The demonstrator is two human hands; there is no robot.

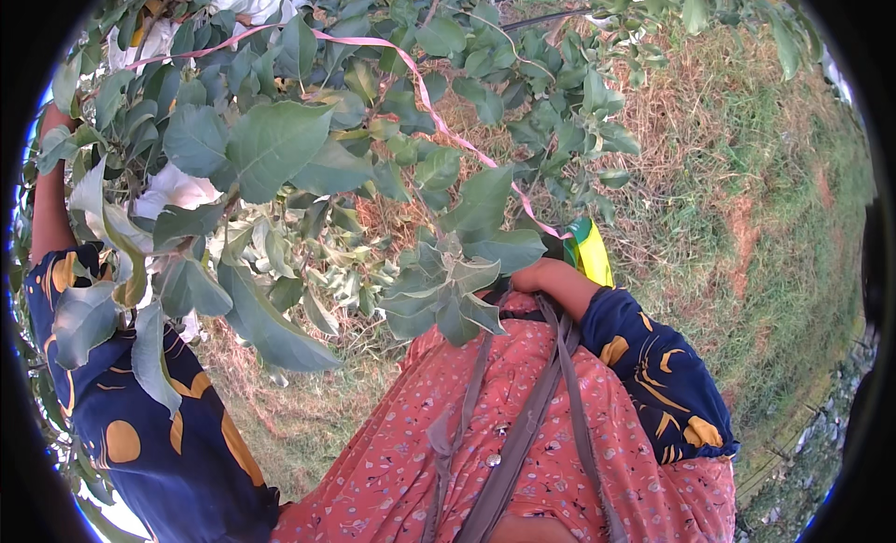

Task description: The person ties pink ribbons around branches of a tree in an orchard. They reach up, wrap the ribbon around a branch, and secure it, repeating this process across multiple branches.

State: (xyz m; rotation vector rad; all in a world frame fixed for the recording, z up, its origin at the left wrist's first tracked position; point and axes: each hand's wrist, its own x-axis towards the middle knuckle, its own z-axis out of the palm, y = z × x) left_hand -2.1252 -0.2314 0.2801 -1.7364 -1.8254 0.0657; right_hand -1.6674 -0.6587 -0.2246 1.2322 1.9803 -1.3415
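Observation:
My left hand (59,117) is raised into the foliage at the far left; leaves and the picture's rim hide its fingers. At my waist is my right hand (532,275), its fingers hidden by leaves and clothing. Beside it sits a bright yellow and green item (589,252), partly hidden. A thin pink ribbon (441,126) runs from that item up across the leafy branches to the upper left. Broad green leaves (276,151) hang close before me. White wrappings (178,189) show among the leaves on the left, some of them near my left arm.
Leafy branches (448,277) reach across in front of my torso. Dry and green grass (770,193) covers the ground, with bare reddish soil in spots. A dark thin line (546,18) crosses behind the upper leaves. Grey cloth straps (521,431) hang down my red floral garment.

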